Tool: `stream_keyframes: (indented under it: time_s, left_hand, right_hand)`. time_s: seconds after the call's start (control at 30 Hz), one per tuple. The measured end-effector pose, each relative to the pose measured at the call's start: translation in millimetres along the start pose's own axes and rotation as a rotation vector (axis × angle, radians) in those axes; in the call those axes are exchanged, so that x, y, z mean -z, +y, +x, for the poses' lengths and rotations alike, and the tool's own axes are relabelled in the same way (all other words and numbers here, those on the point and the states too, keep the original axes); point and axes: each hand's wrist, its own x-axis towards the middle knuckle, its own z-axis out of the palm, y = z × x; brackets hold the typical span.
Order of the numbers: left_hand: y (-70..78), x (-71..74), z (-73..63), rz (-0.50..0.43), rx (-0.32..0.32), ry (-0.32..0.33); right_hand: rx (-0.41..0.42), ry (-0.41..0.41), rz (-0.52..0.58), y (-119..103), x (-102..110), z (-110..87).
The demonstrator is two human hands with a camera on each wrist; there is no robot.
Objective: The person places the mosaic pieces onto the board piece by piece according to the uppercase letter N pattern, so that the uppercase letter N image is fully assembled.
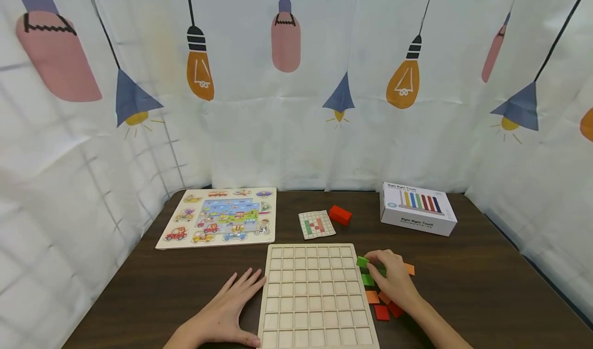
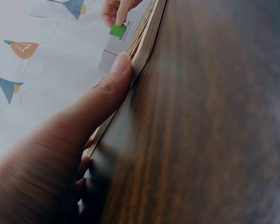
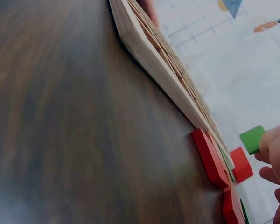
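A wooden grid board [image 1: 308, 290] with square cells lies in the middle of the table. My left hand [image 1: 229, 308] rests along its left edge, fingers spread and straight, the thumb [image 2: 100, 95] touching the rim in the left wrist view. Just beyond the board's right edge, my right hand [image 1: 394, 277] pinches a green square tile [image 3: 252, 139] between thumb and finger, raised off the table. Beneath and beside that hand lie loose tiles: a green tile [image 1: 367, 280], an orange tile [image 1: 372, 297] and a red tile [image 1: 382, 312], among several others partly hidden.
A small pattern card [image 1: 317, 225] with coloured squares lies behind the board, beside a red block [image 1: 340, 215]. At the back left is a vehicle picture puzzle [image 1: 222, 217]; a white box [image 1: 417, 208] stands at the back right. A printed curtain [image 1: 296, 133] hangs behind the table.
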Motion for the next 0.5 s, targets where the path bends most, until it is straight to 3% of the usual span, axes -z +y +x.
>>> stream_keyframes:
  time_s: [0.5]
  left_hand:
    - [2.4, 0.7, -1.5, 0.024, 0.015, -0.001]
  right_hand:
    - [0.038, -0.009, 0.097, -19, -16, 14.6]
